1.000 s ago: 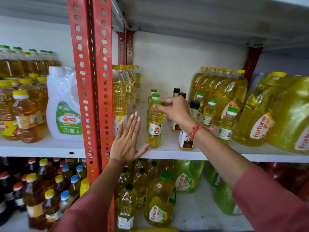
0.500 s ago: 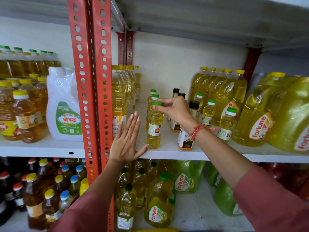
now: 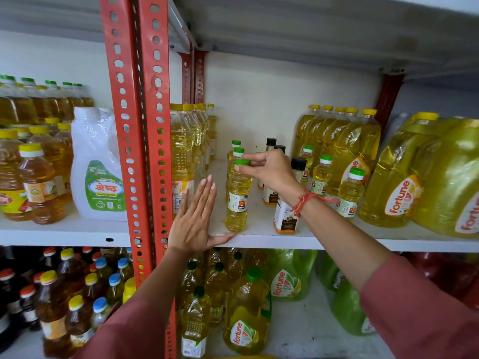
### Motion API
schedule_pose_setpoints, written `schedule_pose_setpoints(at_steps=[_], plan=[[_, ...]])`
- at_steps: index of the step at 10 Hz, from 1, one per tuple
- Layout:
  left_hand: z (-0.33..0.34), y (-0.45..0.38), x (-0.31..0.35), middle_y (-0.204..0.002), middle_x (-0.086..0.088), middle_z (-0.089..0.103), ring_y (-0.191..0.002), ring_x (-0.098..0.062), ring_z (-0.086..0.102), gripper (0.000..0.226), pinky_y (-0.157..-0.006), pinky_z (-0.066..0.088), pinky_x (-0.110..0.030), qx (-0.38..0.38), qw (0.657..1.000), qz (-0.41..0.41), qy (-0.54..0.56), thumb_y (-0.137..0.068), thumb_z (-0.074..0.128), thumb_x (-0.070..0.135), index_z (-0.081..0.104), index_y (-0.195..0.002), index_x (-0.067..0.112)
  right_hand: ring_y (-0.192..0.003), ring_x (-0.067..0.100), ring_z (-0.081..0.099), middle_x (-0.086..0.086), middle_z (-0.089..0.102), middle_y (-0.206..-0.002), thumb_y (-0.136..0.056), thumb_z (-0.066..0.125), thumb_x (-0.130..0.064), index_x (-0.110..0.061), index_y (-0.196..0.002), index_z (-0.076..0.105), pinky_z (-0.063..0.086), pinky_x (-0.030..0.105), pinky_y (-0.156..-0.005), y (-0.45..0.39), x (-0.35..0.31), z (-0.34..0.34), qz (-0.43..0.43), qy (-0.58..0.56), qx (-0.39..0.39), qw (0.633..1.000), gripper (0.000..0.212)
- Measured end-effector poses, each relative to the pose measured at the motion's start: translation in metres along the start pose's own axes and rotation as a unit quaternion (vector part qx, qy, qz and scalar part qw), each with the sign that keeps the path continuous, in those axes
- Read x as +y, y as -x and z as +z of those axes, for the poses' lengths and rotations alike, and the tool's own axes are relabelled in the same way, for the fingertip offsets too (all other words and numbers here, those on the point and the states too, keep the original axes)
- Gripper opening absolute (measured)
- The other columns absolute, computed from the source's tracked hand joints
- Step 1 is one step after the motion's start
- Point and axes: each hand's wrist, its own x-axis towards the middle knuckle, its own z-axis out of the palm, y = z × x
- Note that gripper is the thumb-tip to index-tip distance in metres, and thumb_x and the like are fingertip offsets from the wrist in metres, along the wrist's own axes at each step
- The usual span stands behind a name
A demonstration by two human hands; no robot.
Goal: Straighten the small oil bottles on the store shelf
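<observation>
Yellow oil bottle [image 3: 238,195] (green-capped): right fingers [image 3: 246,170] pinch cap; left hand [image 3: 193,221] flat.

A painted metal upright [image 3: 134,130], orange-red and punched with rows of holes, has a dull, slightly scuffed finish. The shelf board [image 3: 324,240] is white painted metal, matt and lightly smudged. The small oil bottle [image 3: 237,200] at the front is clear glossy plastic with a ribbed green plastic cap [image 3: 242,162] and a printed paper label. Beside it stand small bottles with smooth black caps [image 3: 298,163]. The large oil jugs [image 3: 438,177] are shiny, translucent yellow plastic that catches the light. A white jug [image 3: 97,164] has an opaque, satin plastic skin. A red woven thread band [image 3: 304,202] circles the right wrist, and both sleeves [image 3: 420,307] are soft matt cloth.
</observation>
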Motion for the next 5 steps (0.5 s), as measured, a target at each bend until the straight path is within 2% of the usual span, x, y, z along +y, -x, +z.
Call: schedule_pose_setpoints(at_steps=[1,3,4,5], plan=[[0.0,-0.001,0.0,-0.167,-0.015,0.003,-0.154,-0.027,0.009,0.116,-0.124,-0.004,-0.047,-0.01,1.0,-0.002,0.001,-0.083,0.03,0.085,0.005,-0.157,-0.001,-0.094,0.012,0.066,0.01,0.073,-0.103,-0.067,0.083,-0.025,-0.012,-0.107,0.071,0.053,0.023,-0.087,-0.002,0.001,0.0,0.001,0.0,0.0,1.0,0.044],[-0.003,-0.002,0.004,-0.166,-0.016,0.005,-0.154,-0.027,0.008,0.116,-0.124,-0.002,-0.048,-0.04,0.999,-0.003,-0.008,-0.083,0.026,0.086,0.004,-0.157,0.0,-0.086,0.006,0.064,0.009,0.073,-0.105,-0.066,0.084,-0.025,-0.011,-0.109,0.069,0.045,0.006,-0.071,0.0,0.001,0.0,0.008,-0.015,-0.001,1.0,0.048],[-0.011,-0.002,0.005,-0.163,-0.02,0.014,-0.152,-0.03,0.011,0.115,-0.125,0.0,-0.047,-0.069,0.997,-0.016,0.006,-0.084,0.025,0.086,0.016,-0.154,-0.005,-0.085,0.005,0.064,0.011,0.072,-0.11,-0.066,0.083,-0.024,-0.008,-0.112,0.067,0.048,0.01,-0.074,0.004,-0.002,-0.008,0.011,-0.028,-0.015,0.999,0.052],[-0.012,0.003,0.011,-0.162,-0.022,0.018,-0.151,-0.031,0.014,0.112,-0.124,0.005,-0.049,-0.031,0.999,-0.032,0.028,-0.086,0.023,0.084,0.019,-0.153,-0.006,-0.082,0.004,0.063,0.01,0.072,-0.109,-0.068,0.082,-0.028,-0.007,-0.114,0.065,0.048,0.005,-0.068,0.011,-0.003,-0.018,0.002,-0.015,0.005,1.0,0.053]])
